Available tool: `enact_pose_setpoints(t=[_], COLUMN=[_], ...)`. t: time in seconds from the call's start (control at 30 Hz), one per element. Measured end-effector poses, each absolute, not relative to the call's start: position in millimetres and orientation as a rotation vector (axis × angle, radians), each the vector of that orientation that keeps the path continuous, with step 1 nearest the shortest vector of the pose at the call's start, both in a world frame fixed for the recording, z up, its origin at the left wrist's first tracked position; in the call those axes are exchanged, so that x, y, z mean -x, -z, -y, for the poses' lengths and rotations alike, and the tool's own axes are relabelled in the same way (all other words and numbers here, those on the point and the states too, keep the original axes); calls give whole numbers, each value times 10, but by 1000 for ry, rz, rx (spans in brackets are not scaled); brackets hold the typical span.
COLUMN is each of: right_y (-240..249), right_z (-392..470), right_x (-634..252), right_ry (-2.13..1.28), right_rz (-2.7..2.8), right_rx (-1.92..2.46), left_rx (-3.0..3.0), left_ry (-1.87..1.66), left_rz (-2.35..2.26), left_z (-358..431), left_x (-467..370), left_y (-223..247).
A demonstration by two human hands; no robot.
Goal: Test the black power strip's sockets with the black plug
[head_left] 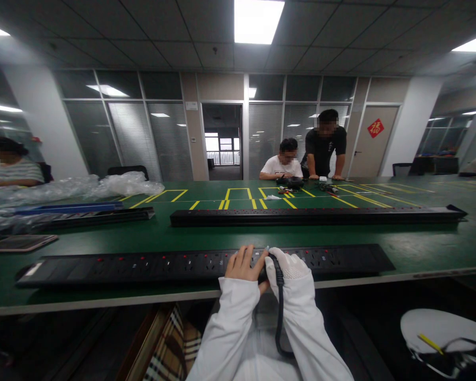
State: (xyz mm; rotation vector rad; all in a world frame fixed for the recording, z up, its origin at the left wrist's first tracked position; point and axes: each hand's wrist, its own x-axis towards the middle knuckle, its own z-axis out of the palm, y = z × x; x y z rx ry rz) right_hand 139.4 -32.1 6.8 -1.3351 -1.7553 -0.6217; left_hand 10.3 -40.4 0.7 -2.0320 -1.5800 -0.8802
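Note:
A long black power strip with sockets and small red parts lies along the near side of the green table. My left hand, bare, rests on its middle with the fingers stretched and spread over the sockets. Close against it on the right, my right hand wears a white dotted glove and is closed on a thick black power cord. The cord hangs down over the table edge toward my lap. Whatever end it has is hidden between my hands.
A second black power strip lies farther back. To the left are a phone, black metal profiles and clear plastic wrap. Two people are across the table beside tools; another sits far left. Yellow tape marks the tabletop.

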Motion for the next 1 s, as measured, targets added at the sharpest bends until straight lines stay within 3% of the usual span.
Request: enact_pose_setpoints(t=[1.0], right_y=[-112], right_z=[354], right_x=[-1382], right_ry=[588], right_rz=[1762], right_rx=[1356], left_rx=[2048], left_ry=[851], left_rz=[1583], left_z=[389], left_x=[-98], left_y=[-3])
